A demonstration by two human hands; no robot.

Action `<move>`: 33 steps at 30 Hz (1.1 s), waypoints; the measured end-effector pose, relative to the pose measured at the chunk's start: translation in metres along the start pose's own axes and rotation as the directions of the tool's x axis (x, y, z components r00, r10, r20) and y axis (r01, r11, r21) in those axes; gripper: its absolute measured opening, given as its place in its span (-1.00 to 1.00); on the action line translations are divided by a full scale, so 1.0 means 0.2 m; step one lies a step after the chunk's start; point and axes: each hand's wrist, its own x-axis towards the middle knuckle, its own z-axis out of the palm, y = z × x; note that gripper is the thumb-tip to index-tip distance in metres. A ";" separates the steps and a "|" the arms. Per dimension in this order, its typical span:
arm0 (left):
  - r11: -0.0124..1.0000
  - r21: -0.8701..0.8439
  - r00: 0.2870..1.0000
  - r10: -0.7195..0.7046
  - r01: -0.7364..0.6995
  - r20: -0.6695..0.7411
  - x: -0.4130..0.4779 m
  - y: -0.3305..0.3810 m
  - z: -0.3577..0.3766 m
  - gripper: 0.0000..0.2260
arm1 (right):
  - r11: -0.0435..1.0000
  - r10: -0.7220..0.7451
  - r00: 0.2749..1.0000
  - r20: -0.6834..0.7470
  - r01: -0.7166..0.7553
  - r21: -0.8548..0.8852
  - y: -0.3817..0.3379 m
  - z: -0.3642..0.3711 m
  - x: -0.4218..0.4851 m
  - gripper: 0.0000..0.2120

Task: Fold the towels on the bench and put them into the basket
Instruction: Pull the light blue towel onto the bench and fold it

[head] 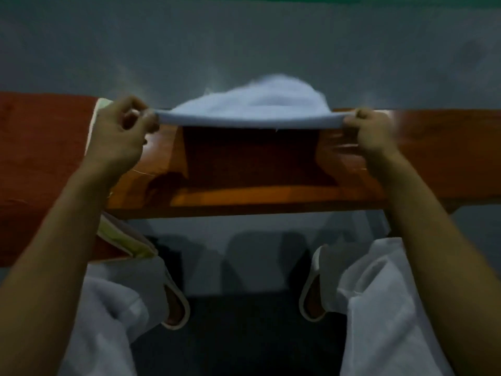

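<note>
A pale blue towel [260, 104] is stretched in the air above the wooden bench [244, 196], its far part billowing upward and blurred. My left hand [119, 131] pinches the towel's near left corner. My right hand [371, 131] pinches the near right corner. The near edge runs taut between the two hands and throws a dark shadow on the bench top. No basket shows in this view.
A rust-red cloth with a pale yellow-green border [40, 158] covers the bench's left end and hangs over its front. Below are my white trouser legs [379, 308] and slippered feet [176, 308] on a dark floor. A grey wall [244, 50] stands behind the bench.
</note>
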 end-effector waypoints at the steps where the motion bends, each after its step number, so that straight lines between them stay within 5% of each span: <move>1: 0.993 0.117 0.999 -0.011 0.006 0.046 -0.02 -0.01 -0.02 -0.90 | 0.993 0.030 0.996 0.083 -0.020 -0.115 0.03 -0.01 -0.04 -0.78; 5: 0.947 0.321 0.942 -0.082 -0.028 0.325 -0.12 -0.04 -0.09 -0.91 | 0.898 0.145 0.950 0.278 -0.009 -0.439 0.02 -0.09 -0.11 -0.93; 9: 0.891 0.449 0.685 -0.285 -0.069 0.671 -0.16 -0.10 -0.18 -0.91 | 0.778 0.384 0.808 0.447 -0.023 -0.627 0.05 -0.17 -0.13 -0.91; 12: 0.845 0.518 0.541 -0.377 -0.131 0.751 -0.20 -0.10 -0.19 -0.87 | 0.783 0.489 0.697 0.525 -0.085 -0.616 0.04 -0.21 -0.17 -0.87; 15: 0.861 0.505 0.645 -0.350 -0.064 0.679 -0.18 -0.08 -0.16 -0.70 | 0.781 0.439 0.690 0.575 0.024 -0.624 0.03 -0.21 -0.18 -0.75; 18: 0.874 0.483 0.903 -0.170 -0.046 0.394 -0.15 -0.06 -0.07 -0.62 | 0.789 0.143 0.888 0.436 0.163 -0.592 0.07 -0.14 -0.13 -0.67; 20: 0.868 0.488 0.967 -0.045 -0.086 0.250 -0.13 -0.05 0.04 -0.64 | 0.781 -0.127 0.949 0.287 0.274 -0.561 0.11 -0.04 -0.09 -0.70; 24: 0.829 0.523 0.959 0.055 -0.199 0.277 -0.12 -0.03 0.29 -0.41 | 0.698 -0.399 0.874 0.278 0.486 -0.526 0.18 0.20 -0.09 -0.80; 27: 0.811 0.512 0.941 0.133 -0.284 0.311 -0.12 -0.03 0.46 -0.31 | 0.598 -0.480 0.788 0.385 0.616 -0.513 0.20 0.41 -0.16 -0.50; 33: 0.701 0.627 0.924 0.126 -0.340 0.360 -0.08 -0.16 0.61 -0.22 | 0.404 -0.241 0.813 0.530 0.580 -0.707 0.33 0.57 -0.13 -0.30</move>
